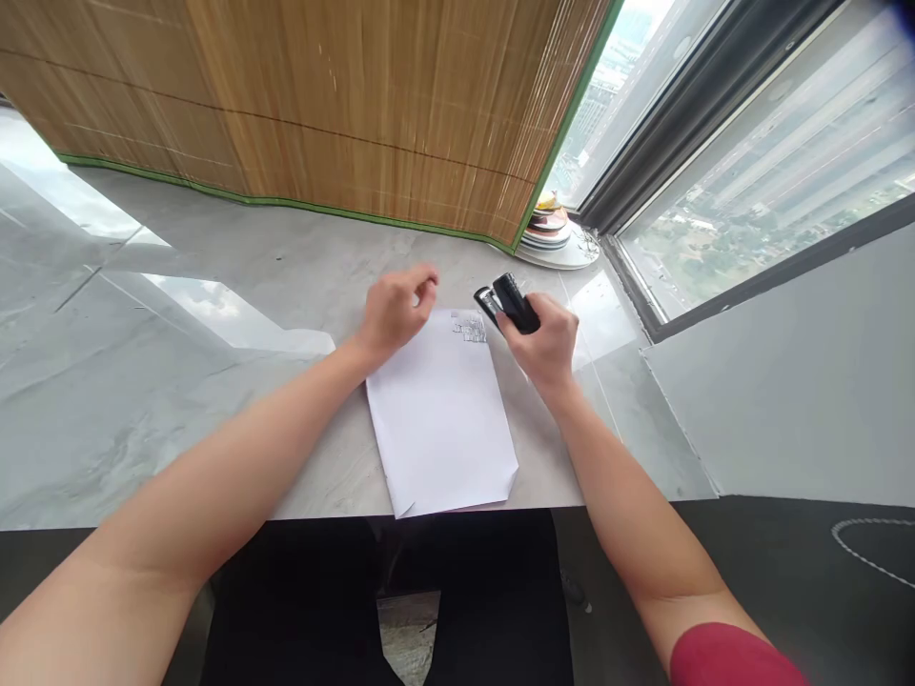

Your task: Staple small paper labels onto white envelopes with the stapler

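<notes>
A black stapler [509, 303] is gripped in my right hand [547, 338], its jaws spread apart and pointing up and to the left. My left hand [400, 307] is closed with thumb and forefinger drawn together, just over the top left edge of the paper; anything between the fingertips is too small to make out. Under both hands lies a stack of white paper [443, 419] with its lower corners bent. Near its top right corner is a dense cluster of thin dark marks [470, 329]; I cannot tell if they are staples or print.
The grey marble-look counter [214, 419] ends just below the paper. A bamboo blind [357, 105] with green trim hangs along the back. Stacked plates [554, 238] stand in the far right corner by the window frame [686, 124]. A white wall panel [786, 381] bounds the right side.
</notes>
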Demonstrator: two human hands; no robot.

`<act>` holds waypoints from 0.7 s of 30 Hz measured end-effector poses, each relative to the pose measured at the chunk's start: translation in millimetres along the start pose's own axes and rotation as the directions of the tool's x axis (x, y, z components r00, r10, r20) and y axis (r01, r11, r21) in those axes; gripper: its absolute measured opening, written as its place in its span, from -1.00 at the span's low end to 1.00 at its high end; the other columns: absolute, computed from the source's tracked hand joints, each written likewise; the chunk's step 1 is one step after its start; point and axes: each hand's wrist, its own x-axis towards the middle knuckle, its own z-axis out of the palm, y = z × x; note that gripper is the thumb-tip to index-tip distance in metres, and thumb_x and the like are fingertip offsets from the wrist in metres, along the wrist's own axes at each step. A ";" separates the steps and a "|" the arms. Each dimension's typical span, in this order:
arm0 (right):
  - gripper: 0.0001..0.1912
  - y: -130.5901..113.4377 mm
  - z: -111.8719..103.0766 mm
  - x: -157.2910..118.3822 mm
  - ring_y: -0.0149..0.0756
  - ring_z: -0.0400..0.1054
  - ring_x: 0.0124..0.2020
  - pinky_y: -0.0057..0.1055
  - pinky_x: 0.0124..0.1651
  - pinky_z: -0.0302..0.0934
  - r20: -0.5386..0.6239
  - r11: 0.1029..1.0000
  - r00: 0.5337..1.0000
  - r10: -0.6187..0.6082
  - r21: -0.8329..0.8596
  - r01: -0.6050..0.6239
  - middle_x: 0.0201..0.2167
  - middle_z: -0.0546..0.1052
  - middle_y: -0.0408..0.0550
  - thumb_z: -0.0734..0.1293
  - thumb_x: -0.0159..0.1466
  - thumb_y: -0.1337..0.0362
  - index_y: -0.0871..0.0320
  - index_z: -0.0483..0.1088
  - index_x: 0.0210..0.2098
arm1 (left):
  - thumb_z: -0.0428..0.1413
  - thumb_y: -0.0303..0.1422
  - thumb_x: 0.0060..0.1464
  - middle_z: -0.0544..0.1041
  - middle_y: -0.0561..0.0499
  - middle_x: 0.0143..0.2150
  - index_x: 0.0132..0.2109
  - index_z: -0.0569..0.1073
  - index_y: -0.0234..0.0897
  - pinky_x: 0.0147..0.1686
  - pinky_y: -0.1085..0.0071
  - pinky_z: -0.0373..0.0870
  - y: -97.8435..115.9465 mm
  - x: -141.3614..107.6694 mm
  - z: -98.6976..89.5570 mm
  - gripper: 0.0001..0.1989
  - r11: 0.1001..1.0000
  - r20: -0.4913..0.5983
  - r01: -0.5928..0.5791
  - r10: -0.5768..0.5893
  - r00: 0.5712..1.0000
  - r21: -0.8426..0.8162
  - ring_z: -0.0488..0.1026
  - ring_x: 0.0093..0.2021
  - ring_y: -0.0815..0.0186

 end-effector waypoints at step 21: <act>-0.30 64.3 6.3 25.3 -0.40 -0.24 -0.52 -0.29 -0.41 -0.20 -0.140 0.875 0.896 0.421 0.325 -0.360 -0.59 -0.15 -0.26 0.32 0.48 0.04 -0.01 -0.19 -0.60 | 0.15 -0.56 0.21 0.20 0.15 -0.59 -0.44 0.40 -0.20 -0.37 0.33 0.07 -36.9 20.2 -4.7 -0.73 0.806 -0.373 0.311 -0.527 0.764 -0.503 0.13 -0.52 0.33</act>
